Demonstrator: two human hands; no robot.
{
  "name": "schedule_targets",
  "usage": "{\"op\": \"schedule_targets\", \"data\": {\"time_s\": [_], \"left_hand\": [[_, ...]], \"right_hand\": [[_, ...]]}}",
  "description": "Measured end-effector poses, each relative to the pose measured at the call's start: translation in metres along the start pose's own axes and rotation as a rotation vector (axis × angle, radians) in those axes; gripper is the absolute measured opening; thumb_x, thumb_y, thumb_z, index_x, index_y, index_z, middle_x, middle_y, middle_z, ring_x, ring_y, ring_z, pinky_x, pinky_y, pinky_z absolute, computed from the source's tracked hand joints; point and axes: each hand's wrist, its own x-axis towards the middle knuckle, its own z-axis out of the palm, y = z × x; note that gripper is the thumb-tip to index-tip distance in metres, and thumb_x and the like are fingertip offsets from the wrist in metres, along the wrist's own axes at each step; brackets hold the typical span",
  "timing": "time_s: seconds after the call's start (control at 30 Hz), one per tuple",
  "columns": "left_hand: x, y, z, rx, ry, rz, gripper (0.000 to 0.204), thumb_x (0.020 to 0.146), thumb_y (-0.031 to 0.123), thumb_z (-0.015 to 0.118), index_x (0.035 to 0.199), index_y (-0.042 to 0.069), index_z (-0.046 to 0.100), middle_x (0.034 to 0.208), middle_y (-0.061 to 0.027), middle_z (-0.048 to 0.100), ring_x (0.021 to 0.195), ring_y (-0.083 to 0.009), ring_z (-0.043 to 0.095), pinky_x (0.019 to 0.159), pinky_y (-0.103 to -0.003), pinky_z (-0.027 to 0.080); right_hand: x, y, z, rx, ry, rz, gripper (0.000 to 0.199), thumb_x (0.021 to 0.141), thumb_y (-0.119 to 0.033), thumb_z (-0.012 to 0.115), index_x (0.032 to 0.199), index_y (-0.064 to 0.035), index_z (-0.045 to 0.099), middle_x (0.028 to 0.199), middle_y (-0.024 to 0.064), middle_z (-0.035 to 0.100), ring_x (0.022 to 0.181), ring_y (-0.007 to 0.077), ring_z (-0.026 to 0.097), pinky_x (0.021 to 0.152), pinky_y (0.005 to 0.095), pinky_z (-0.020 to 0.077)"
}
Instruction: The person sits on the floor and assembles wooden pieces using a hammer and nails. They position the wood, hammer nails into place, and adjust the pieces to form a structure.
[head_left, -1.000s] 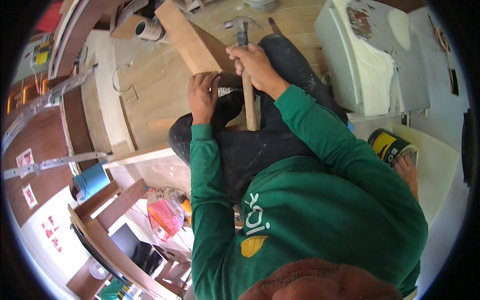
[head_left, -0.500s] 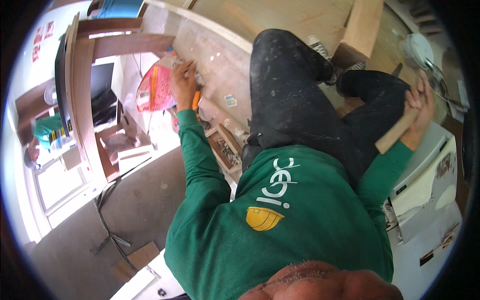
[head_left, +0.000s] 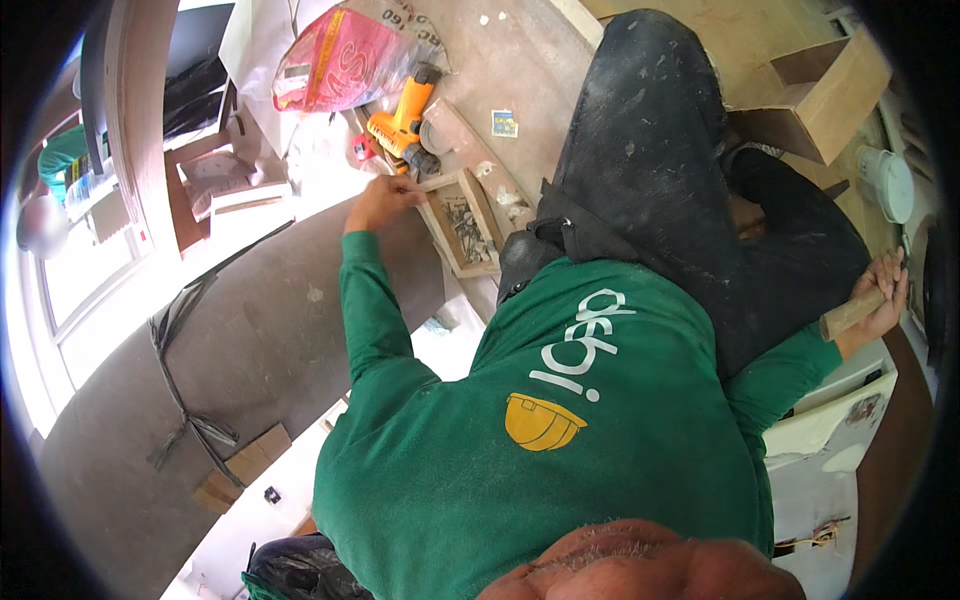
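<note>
My left hand (head_left: pixel 384 204) is at the near left corner of a small wooden tray (head_left: pixel 483 203), its fingertips closed on the rim. Loose screws or similar small metal pieces (head_left: pixel 466 230) lie inside the tray. Just beyond that hand, an orange and black cordless drill (head_left: pixel 400 118) rests on its side. Far to the right, my right hand (head_left: pixel 882 290) grips a short strip of wood (head_left: pixel 852 313) beside my bent knee. Part of the strip is hidden by the fingers.
A pink-and-clear plastic bag (head_left: pixel 340 62) lies past the drill, and a small card (head_left: pixel 505 124) is on the floor. An open cardboard box (head_left: pixel 822 98) and a white bucket (head_left: pixel 886 185) stand at the far right. A large grey-brown panel (head_left: pixel 250 340) lies left.
My left hand has come back from near the drill and bag to the tray's rim. My right hand still holds the wood strip, now lower and farther right. The view has shifted.
</note>
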Motion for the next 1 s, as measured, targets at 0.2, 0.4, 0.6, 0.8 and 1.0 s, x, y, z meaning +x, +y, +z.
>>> {"op": "schedule_targets", "data": {"time_s": [0.2,0.4,0.6,0.8,1.0], "left_hand": [[-0.036,0.041,0.079,0.117,0.281,0.078,0.022,0.096,0.022,0.077,0.110,0.007,0.083,0.108,-0.0151,0.078,0.096,-0.0336,0.074,0.088,-0.043,0.058],[-0.051,0.018,0.082,0.221,0.533,0.144,0.015,0.098,0.020,0.074,0.109,0.014,0.083,0.099,-0.0100,0.071,0.092,-0.0319,0.072,0.083,-0.043,0.058],[-0.063,0.023,0.103,0.243,0.442,0.112,0.017,0.099,0.020,0.074,0.112,0.013,0.081,0.096,-0.0100,0.067,0.090,-0.0321,0.071,0.080,-0.043,0.057],[-0.050,0.031,0.118,0.396,0.657,0.141,0.020,0.098,0.022,0.075,0.116,0.016,0.080,0.101,-0.0103,0.065,0.095,-0.0332,0.070,0.080,-0.048,0.057],[-0.040,0.040,0.133,0.386,0.613,-0.029,0.022,0.098,0.020,0.071,0.118,0.015,0.079,0.115,-0.0114,0.067,0.103,-0.0359,0.072,0.084,-0.050,0.059]], "right_hand": [[0.003,-0.002,0.001,-0.076,-0.042,0.025,0.049,0.111,-0.002,0.050,0.150,0.0189,0.029,0.102,0.0120,0.046,0.079,0.0161,0.048,0.073,0.0302,0.0475],[0.005,0.008,0.011,-0.134,-0.079,0.052,0.051,0.111,-0.003,0.050,0.150,0.0208,0.028,0.103,0.0114,0.047,0.079,0.0153,0.049,0.073,0.0290,0.0469],[0.009,0.006,0.006,-0.196,-0.091,0.046,0.054,0.111,-0.004,0.052,0.151,0.0213,0.027,0.102,0.0109,0.047,0.081,0.0153,0.048,0.073,0.0287,0.0460],[0.013,0.001,0.002,-0.159,-0.071,0.053,0.051,0.110,-0.005,0.054,0.149,0.0219,0.032,0.100,0.0100,0.048,0.081,0.0157,0.047,0.073,0.0290,0.0455],[0.003,0.006,0.011,-0.155,-0.047,0.029,0.050,0.110,-0.007,0.056,0.146,0.0221,0.036,0.100,0.0106,0.049,0.081,0.0155,0.049,0.072,0.0289,0.0455]]}}
